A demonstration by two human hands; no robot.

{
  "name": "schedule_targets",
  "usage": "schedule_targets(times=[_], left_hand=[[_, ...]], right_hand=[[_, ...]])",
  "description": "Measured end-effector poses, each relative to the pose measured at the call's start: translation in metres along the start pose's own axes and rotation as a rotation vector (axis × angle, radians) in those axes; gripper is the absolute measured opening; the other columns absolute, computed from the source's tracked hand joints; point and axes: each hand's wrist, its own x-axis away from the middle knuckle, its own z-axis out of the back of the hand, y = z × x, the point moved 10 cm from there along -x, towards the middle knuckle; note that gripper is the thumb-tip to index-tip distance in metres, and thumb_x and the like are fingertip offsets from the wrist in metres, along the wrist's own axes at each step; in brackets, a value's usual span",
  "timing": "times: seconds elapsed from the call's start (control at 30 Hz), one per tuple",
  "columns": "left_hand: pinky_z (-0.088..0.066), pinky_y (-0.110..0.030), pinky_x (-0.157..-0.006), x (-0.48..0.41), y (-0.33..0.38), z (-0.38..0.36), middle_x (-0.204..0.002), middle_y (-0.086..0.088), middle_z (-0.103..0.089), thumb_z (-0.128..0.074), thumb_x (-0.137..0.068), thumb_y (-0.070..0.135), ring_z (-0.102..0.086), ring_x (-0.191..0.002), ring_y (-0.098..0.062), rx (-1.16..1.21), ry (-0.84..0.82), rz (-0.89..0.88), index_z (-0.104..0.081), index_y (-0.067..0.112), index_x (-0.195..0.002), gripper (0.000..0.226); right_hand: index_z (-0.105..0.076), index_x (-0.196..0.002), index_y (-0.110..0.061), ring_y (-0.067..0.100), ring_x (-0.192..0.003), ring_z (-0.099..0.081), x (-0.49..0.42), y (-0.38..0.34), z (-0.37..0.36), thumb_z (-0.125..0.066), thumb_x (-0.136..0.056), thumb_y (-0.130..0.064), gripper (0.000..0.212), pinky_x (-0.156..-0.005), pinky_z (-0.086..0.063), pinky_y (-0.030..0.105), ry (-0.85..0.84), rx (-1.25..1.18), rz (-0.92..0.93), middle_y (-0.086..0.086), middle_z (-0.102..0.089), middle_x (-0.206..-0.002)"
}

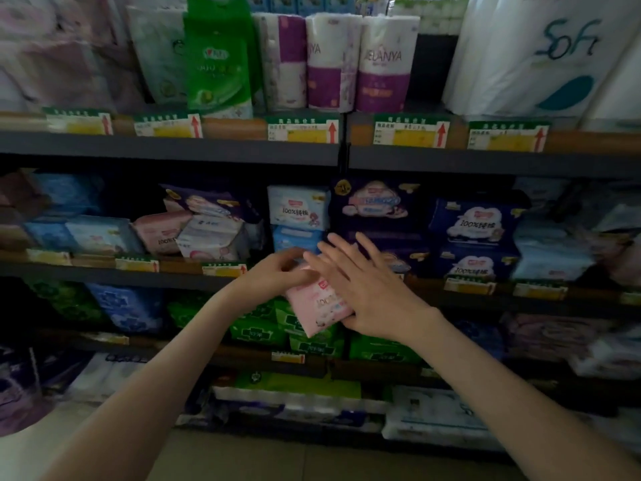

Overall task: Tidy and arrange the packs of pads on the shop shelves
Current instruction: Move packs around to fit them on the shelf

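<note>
Left grip [274, 276] curled on pink pack [319, 307] top; right grip [367, 293] flat, fingers straight, steadying it, probably for squaring onto shelf [86, 270].

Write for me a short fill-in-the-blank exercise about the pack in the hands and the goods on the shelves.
1. The pack between the left hand and the right hand is ___ in colour.
2. The rolls with purple bands stand on the ___ shelf in view.
3. The arrows on the price tags point ___.
4. The lower packs just behind the held pack are ___ in colour.
Missing words: pink; top; up; green.
</note>
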Motion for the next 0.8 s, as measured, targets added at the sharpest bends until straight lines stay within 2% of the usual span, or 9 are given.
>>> schedule_targets(times=[0.07, 0.1, 0.17, 0.23, 0.33, 0.47, 0.63, 0.7, 0.8], left_hand=[[-0.052, -0.033, -0.087, 0.002, 0.000, 0.003, -0.118, 0.004, -0.060, -0.064, -0.068, 0.059, -0.061, -0.104, -0.011, -0.034, -0.003, -0.014, -0.053, 0.031, -0.125, 0.065], [-0.053, -0.031, -0.084, 0.004, -0.001, 0.008, -0.117, 0.002, -0.061, -0.065, -0.073, 0.055, -0.062, -0.102, -0.012, -0.003, 0.012, -0.015, -0.053, 0.030, -0.123, 0.057], [-0.055, -0.028, -0.079, 0.011, -0.006, 0.021, -0.113, -0.003, -0.063, -0.060, -0.089, 0.039, -0.065, -0.097, -0.014, 0.140, 0.066, -0.011, -0.054, 0.026, -0.121, 0.035], [-0.055, -0.028, -0.082, 0.020, -0.016, 0.038, -0.113, -0.003, -0.065, -0.053, -0.095, 0.033, -0.066, -0.097, -0.014, 0.207, 0.159, -0.010, -0.055, 0.022, -0.123, 0.029], [-0.051, -0.023, -0.083, 0.033, -0.027, 0.069, -0.108, 0.009, -0.063, -0.052, -0.096, 0.033, -0.061, -0.098, -0.006, 0.018, 0.357, -0.045, -0.056, 0.026, -0.116, 0.022], [-0.041, -0.006, -0.069, 0.045, -0.036, 0.098, -0.105, 0.007, -0.063, -0.054, -0.095, 0.026, -0.056, -0.089, -0.001, -0.186, 0.536, -0.060, -0.059, 0.024, -0.114, 0.020], [-0.042, -0.017, -0.075, 0.065, -0.030, 0.125, -0.106, 0.004, -0.058, -0.056, -0.094, 0.017, -0.056, -0.092, -0.009, -0.410, 0.688, -0.138, -0.059, 0.017, -0.115, 0.022], [-0.038, -0.017, -0.076, 0.075, -0.041, 0.139, -0.111, 0.003, -0.054, -0.056, -0.093, 0.018, -0.052, -0.094, -0.009, -0.510, 0.743, -0.106, -0.057, 0.017, -0.120, 0.027], [-0.040, -0.024, -0.083, 0.084, -0.064, 0.166, -0.119, -0.002, -0.053, -0.056, -0.093, 0.018, -0.049, -0.107, -0.019, -0.663, 0.767, -0.029, -0.052, 0.017, -0.128, 0.036]], right_hand=[[-0.024, -0.146, -0.010, 0.030, -0.133, -0.033, -0.004, -0.006, -0.002, -0.081, -0.061, -0.031, 0.104, -0.114, -0.009, 0.043, 0.073, 0.017, -0.030, 0.012, -0.043, -0.140], [-0.032, -0.141, -0.009, 0.030, -0.126, -0.039, -0.006, -0.006, -0.002, -0.081, -0.059, -0.030, 0.098, -0.112, -0.015, 0.041, 0.108, -0.006, -0.050, 0.010, -0.047, -0.132], [-0.039, -0.132, -0.011, 0.028, -0.118, -0.042, -0.009, -0.003, -0.002, -0.080, -0.058, -0.031, 0.087, -0.106, -0.022, 0.039, 0.172, -0.080, -0.108, 0.009, -0.050, -0.125], [-0.040, -0.128, -0.011, 0.026, -0.115, -0.042, -0.010, 0.001, -0.002, -0.080, -0.058, -0.031, 0.084, -0.102, -0.026, 0.039, 0.227, -0.128, -0.164, 0.009, -0.050, -0.123], [-0.040, -0.128, -0.009, 0.027, -0.118, -0.041, -0.015, 0.002, 0.003, -0.078, -0.060, -0.031, 0.081, -0.102, -0.026, 0.039, 0.304, -0.164, -0.204, 0.011, -0.049, -0.125], [-0.037, -0.133, -0.010, 0.027, -0.119, -0.040, -0.029, 0.003, 0.007, -0.078, -0.063, -0.034, 0.084, -0.103, -0.027, 0.039, 0.368, -0.205, -0.217, 0.011, -0.046, -0.128], [-0.037, -0.134, -0.010, 0.028, -0.116, -0.042, -0.059, -0.003, 0.005, -0.081, -0.059, -0.029, 0.089, -0.101, -0.027, 0.041, 0.457, -0.283, -0.165, 0.008, -0.042, -0.127], [-0.037, -0.133, -0.010, 0.029, -0.115, -0.043, -0.072, -0.010, 0.001, -0.082, -0.057, -0.030, 0.091, -0.099, -0.027, 0.042, 0.508, -0.325, -0.145, 0.008, -0.042, -0.125], [-0.037, -0.132, -0.010, 0.030, -0.112, -0.044, -0.091, -0.025, -0.011, -0.078, -0.060, -0.034, 0.086, -0.096, -0.030, 0.043, 0.536, -0.363, -0.133, 0.011, -0.046, -0.124]])
